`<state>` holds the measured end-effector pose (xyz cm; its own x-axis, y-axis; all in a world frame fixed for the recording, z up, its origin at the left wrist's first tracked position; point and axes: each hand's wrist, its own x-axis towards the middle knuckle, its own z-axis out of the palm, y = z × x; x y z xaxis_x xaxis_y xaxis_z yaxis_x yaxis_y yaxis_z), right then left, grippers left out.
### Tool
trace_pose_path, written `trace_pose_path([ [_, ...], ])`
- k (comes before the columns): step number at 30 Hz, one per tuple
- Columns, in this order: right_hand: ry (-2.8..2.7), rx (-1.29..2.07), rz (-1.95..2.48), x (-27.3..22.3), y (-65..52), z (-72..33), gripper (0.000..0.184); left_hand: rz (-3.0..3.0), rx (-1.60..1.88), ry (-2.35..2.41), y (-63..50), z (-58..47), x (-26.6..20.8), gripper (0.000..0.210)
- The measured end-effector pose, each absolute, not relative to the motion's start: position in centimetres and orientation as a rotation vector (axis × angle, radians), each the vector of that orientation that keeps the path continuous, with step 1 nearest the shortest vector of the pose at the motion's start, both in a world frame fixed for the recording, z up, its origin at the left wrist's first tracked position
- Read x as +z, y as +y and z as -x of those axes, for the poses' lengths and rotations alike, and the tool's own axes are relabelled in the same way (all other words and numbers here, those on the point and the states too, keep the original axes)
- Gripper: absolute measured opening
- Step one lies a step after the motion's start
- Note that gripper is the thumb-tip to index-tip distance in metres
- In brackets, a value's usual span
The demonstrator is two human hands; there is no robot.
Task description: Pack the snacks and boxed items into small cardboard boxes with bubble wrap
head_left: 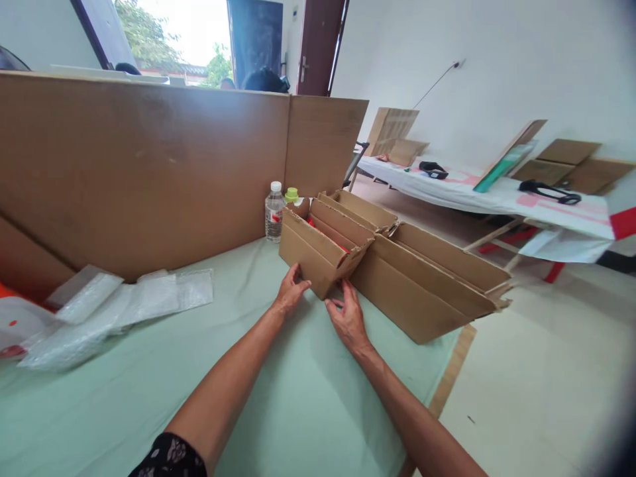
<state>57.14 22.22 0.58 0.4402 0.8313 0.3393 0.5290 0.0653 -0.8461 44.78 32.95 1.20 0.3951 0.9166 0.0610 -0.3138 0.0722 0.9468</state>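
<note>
A small open-topped cardboard box [311, 255] stands on the green cloth, with something red showing inside it. My left hand [291, 291] rests at the lower edge of its front face, thumb and fingers apart. At the box's near bottom corner is my right hand [348, 315], its thumb and fingers apart and the fingertips partly hidden against the cardboard. Neither hand appears to grip anything. A longer open cardboard box [412, 288] sits right beside the right hand, and another open box [365, 209] stands behind the small one.
A water bottle [274, 215] and a green-capped container [291, 194] stand behind the small box. Bubble-wrap pouches [149, 298] lie at left. A tall cardboard panel [149, 172] borders the table's far side. The table's right edge [454, 364] drops to the floor.
</note>
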Motion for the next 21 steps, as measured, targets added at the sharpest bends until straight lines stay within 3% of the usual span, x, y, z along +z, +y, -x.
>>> trace_pose_path([
  [10,-1.138,0.520,1.501,-1.8,23.2,-59.2,0.071,-1.332,0.915,0.707,33.9,-44.9,0.4,0.079],
  [16,-1.115,0.522,1.529,-2.2,22.8,-59.3,0.066,-1.638,0.834,0.713,24.6,-41.4,-0.1,0.068],
  [21,-1.133,0.600,1.554,-1.2,22.7,-59.5,0.080,-2.148,0.631,0.724,14.2,-35.3,0.1,0.056],
])
